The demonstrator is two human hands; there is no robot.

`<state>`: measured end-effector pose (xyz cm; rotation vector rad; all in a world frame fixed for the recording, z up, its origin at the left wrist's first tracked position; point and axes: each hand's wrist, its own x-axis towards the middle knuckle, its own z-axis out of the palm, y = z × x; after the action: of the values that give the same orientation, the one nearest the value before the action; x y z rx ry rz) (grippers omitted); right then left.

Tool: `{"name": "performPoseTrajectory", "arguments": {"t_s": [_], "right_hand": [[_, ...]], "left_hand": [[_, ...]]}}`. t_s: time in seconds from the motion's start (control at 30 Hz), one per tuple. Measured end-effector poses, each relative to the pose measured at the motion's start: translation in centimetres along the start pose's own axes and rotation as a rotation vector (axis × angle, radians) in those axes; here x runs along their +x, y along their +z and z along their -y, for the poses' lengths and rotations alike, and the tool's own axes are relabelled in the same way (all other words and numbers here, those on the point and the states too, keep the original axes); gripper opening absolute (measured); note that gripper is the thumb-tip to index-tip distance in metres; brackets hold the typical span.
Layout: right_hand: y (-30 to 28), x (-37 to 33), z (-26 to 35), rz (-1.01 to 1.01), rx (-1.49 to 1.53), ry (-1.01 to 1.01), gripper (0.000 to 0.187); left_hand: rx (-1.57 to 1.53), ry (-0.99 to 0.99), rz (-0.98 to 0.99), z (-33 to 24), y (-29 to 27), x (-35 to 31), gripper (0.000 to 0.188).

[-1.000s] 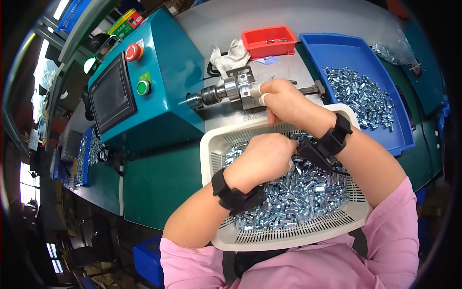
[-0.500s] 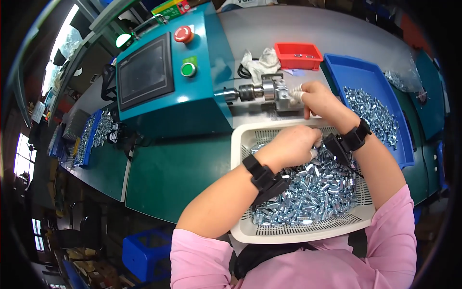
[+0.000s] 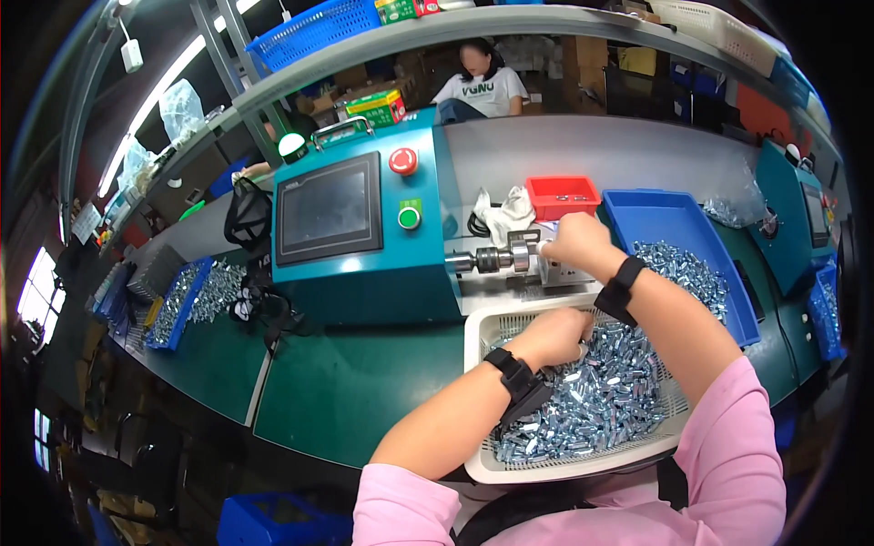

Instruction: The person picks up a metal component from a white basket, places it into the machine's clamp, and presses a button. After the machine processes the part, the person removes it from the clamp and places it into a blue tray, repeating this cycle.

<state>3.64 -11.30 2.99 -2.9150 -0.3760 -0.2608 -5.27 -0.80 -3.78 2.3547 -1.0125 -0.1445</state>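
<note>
My left hand reaches into the white slotted basket, its fingers curled at the heap of small shiny metal pieces. Whatever its fingertips pinch is hidden. At the machine's steel fixture, just beyond the basket's far rim, my right hand is closed with its fingers bent. Fingertip coverings show pale on it, and I cannot make out a piece between them. A metal chuck sticks out from the teal machine toward that fixture. Black bands circle both wrists.
Right of the fixture lies a blue tray with more metal pieces. A red bin and a white glove sit behind. An overhead shelf spans the top; a person sits beyond the bench. Another blue tray stands far left.
The view has tilted up, so the shelf and the seated person now show. My left hand stays in the basket and my right hand remains at the fixture, with its fingers drawn in more.
</note>
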Motion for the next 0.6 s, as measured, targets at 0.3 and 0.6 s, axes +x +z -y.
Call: {"name": "performPoseTrajectory", "arguments": {"t_s": [0.3, 0.6], "right_hand": [[-3.1, -2.2, -13.9, 0.048, -0.274, 0.400, 0.038], [-1.8, -0.4, -5.3, -0.174, 0.879, 0.176, 0.034]], "left_hand": [[-0.036, 0.030, -0.018, 0.3, 0.1, 0.2, 0.022], [0.009, -0.013, 0.035, 0.4, -0.4, 0.2, 0.018]]}}
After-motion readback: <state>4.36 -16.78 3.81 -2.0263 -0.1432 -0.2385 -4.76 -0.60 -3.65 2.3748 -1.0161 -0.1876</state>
